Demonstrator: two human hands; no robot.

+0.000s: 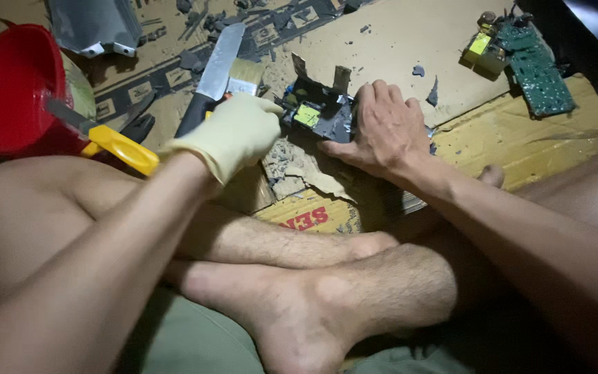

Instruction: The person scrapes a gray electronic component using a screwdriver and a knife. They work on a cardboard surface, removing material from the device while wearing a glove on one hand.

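The dark electronic module [321, 114], with its yellow part on top, lies on the cardboard sheet [520, 142] just past your crossed legs. Your right hand [385, 128], bare, lies over its right side with the fingers spread and pressed down on it, the thumb along its near edge. Your left hand [233, 135], in a pale glove, is curled into a fist at the module's left edge; whatever it grips is hidden inside the fingers, so you cannot tell what it has.

Grey crumbs and torn scraps cover the cardboard around the module. Behind your left hand lie one paintbrush [243, 76] and one large knife [212, 76] with a black handle. To the left stands one red funnel [12, 86], and beside it one yellow-handled tool [115, 145]. At the far right sits one green circuit board [538, 69] with yellow parts next to it. One grey metal piece [95, 24] lies at the top left. The floor is patterned and dimly lit.
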